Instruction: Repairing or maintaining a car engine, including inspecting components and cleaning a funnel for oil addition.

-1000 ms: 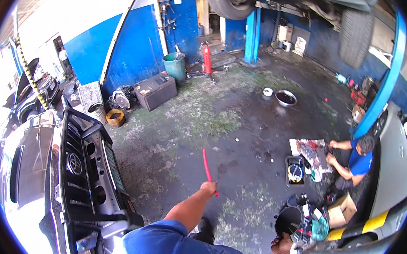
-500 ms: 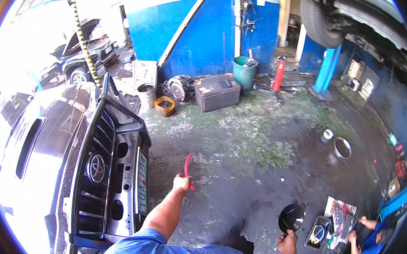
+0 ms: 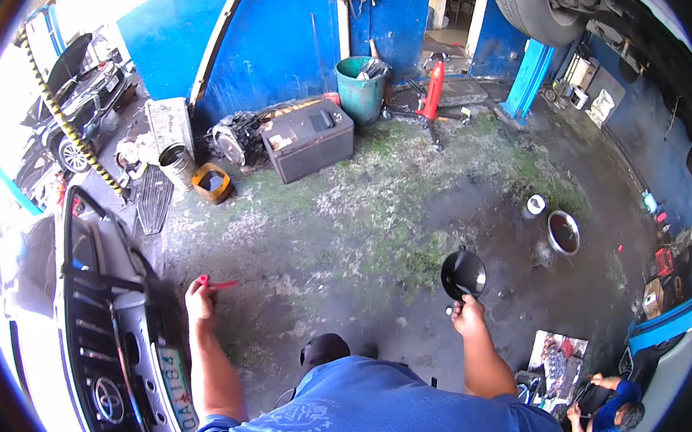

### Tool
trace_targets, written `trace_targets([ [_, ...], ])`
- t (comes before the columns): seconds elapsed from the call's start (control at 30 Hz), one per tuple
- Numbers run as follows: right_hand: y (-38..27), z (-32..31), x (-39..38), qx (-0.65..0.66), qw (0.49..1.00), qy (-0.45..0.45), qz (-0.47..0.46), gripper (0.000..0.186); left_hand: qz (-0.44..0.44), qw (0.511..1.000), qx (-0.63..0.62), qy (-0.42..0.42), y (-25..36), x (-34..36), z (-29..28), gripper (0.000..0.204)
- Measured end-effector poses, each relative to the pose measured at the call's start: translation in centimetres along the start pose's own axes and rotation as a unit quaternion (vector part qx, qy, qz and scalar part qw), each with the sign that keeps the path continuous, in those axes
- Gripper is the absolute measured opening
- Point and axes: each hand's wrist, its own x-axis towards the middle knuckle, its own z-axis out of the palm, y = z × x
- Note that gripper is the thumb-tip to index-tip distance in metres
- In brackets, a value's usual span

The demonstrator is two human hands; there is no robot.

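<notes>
Red tube [image 3: 227, 284] out left, black container [image 3: 456, 275] out right

Both arms are spread wide over the workshop floor [image 3: 394, 219]. Left hand [image 3: 201, 302]: fingers curled closed around one end of the tube, close to the floor's left edge beside the car [image 3: 101, 327]. The other end sticks out rightward, free; one end is probably grip enough for something so slim.

Over to the right hand [image 3: 468, 311], fingers and thumb closed on the container's near side, over mid-floor. That hold likely keeps the round mouth unblocked; how far the fingers tuck beneath, I cannot tell.

Along the floor's far edge, a dark box [image 3: 311, 145], green bin [image 3: 360, 96] and red jack [image 3: 432, 94] line up by the blue wall [image 3: 294, 44], presumably parked out of the walkway. Toward the right edge, silver pan [image 3: 552, 234] beside white bucket [image 3: 534, 205]. Near right corner: a co-worker [image 3: 611, 415] beside a sheet [image 3: 543, 342] of parts, seemingly laid within reach.
</notes>
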Motion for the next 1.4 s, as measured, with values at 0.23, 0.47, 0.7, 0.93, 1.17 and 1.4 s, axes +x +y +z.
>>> trace_targets([
  [0.23, -10.6, 17.7, 15.3, 0.011, 0.999, -0.039, -0.012, 0.01, 0.189, 0.962, 0.183, 0.078, 3.2, 17.0, 14.6, 0.034],
  [0.47, -18.3, 26.6, 28.6, 0.02, 0.999, 0.031, 0.025, 0.011, 0.253, 0.913, 0.31, 0.083, 8.2, 40.9, 33.5, 0.023],
  [0.7, -28.3, 31.2, 40.2, 0.027, 0.996, 0.079, 0.041, 0.01, 0.44, 0.852, 0.237, 0.155, 19.2, 59.4, 57.4, 0.025],
  [0.93, -39.8, 41.2, 57.0, 0.044, 0.995, 0.08, 0.045, 0.011, 0.522, 0.831, 0.056, 0.184, 30.5, 73.9, 80.5, 0.031],
  [1.17, -55.9, 57.0, 68.0, -0.032, 0.998, 0.054, -0.014, 0.01, 0.545, 0.818, -0.139, 0.117, 43.9, 86.2, 100.7, 0.03],
  [1.4, -63.0, 70.9, 78.9, 0.014, 0.999, -0.011, -0.035, 0.007, 0.548, 0.774, -0.306, 0.088, 59.0, 98.7, 116.5, 0.023],
])
